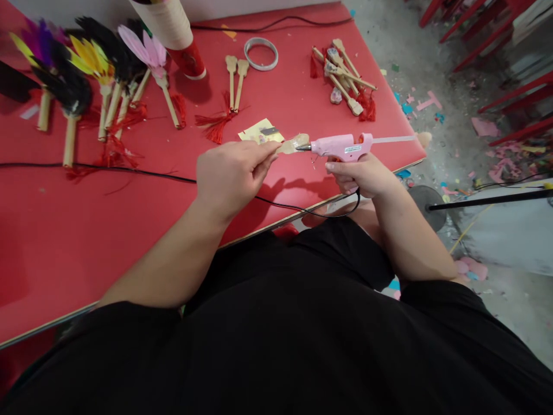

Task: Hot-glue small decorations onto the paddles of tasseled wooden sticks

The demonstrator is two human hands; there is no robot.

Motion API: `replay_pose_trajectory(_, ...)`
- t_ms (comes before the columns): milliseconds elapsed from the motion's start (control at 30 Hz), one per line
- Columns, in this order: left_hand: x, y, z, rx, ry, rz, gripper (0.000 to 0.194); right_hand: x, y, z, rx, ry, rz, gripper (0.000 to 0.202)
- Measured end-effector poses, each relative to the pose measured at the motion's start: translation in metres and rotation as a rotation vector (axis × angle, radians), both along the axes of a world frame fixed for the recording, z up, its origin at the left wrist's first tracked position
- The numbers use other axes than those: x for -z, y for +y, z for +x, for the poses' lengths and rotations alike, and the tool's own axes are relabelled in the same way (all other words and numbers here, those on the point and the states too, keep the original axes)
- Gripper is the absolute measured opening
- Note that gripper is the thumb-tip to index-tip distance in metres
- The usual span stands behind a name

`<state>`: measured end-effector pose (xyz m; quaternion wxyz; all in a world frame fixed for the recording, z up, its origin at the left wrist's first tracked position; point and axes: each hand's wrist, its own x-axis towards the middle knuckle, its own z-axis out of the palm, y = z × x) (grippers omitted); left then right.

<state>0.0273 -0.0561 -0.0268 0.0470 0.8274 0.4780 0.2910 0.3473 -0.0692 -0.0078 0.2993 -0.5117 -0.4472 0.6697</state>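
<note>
My right hand (360, 173) is wrapped round the grip of a pink hot glue gun (341, 147), with a pale glue stick (394, 139) jutting from its back. The gun's metal nozzle meets a small beige piece with a widened end (294, 144). Pinched fingers of my left hand (235, 176) hold that piece; its other end is hidden by them. Just behind it lies a pale yellow card (261, 132) with a grey strip on it. Two wooden handles with red tassels (235, 83) rest further back, beside a roll of tape (261, 54).
Feathered handles (108, 86) lie at the left of the red table (108, 242). A stack of paper cups (181, 40) stands behind. More tasselled handles (345, 78) are piled at right. A black cord (280, 204) runs along the front. Paper scraps litter the floor (401, 63).
</note>
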Motion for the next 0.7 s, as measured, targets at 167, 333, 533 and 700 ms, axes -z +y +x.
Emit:
replay_pose_trajectory(167, -0.003, 0.002, -0.002, 0.012, 0.005, 0.002, 0.048, 0.005, 0.002, 0.000, 0.016, 0.010, 0.030, 0.060)
replay_pose_trajectory(333, -0.004, 0.005, -0.003, 0.039, 0.034, 0.003, 0.049, 0.008, 0.002, 0.000, 0.026, 0.019, 0.046, 0.062)
replay_pose_trajectory(533, -0.006, 0.000, 0.000, 0.114, 0.017, -0.045, 0.047, 0.015, 0.014, 0.007, 0.221, -0.029, 0.156, 0.063)
replay_pose_trajectory(700, 0.006, 0.010, 0.006, 0.141, -0.317, -0.255, 0.057, 0.007, 0.012, 0.014, 0.208, 0.028, 0.204, 0.060)
